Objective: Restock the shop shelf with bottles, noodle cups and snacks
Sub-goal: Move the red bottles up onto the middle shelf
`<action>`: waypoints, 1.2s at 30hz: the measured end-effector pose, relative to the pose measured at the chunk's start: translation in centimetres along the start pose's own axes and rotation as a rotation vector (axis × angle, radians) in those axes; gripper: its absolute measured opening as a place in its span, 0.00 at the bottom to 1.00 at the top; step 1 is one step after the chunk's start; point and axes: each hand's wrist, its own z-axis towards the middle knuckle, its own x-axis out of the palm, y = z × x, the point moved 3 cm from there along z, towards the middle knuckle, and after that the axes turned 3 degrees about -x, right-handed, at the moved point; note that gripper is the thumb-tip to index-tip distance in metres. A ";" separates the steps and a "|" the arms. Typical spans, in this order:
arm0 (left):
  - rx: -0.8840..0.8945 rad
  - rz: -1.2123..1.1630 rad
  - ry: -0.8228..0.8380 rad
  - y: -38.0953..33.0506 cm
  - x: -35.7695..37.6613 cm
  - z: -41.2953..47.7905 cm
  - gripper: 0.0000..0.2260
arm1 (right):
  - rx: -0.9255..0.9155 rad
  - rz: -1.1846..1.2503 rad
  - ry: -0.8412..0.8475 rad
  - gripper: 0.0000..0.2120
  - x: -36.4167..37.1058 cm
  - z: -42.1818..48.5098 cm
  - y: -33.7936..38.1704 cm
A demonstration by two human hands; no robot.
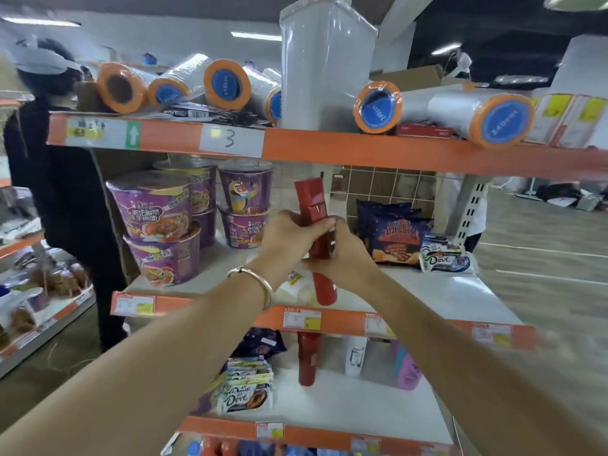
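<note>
Red bottle [312, 200], tall, slim and glossy with a squared cap, stands nearly upright over the white middle shelf [444, 287]. The left hand [291, 232] and right hand [343, 255] both grip its middle. Round purple noodle cups [154, 212] are stacked to its left, and crinkly dark-blue snack bags [394, 232] lean to its right.

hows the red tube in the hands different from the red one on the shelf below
The held red tube is gripped by left hand and right hand, tilted; the lower red tube stands upright, untouched, on the lower shelf. Both are red and slim.
</note>
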 end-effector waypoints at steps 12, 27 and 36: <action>0.026 0.031 0.385 0.6 -1.2 -10.1 0.12 | 0.171 0.541 0.167 0.24 -0.8 -9.6 -0.8; -0.030 0.454 0.636 4.9 -4.2 -13.3 0.30 | 0.209 0.238 0.108 0.14 1.6 -13.8 -4.0; -0.080 0.428 0.572 20.4 -2.6 -9.4 0.18 | 0.240 0.297 0.207 0.14 11.0 -15.0 -16.3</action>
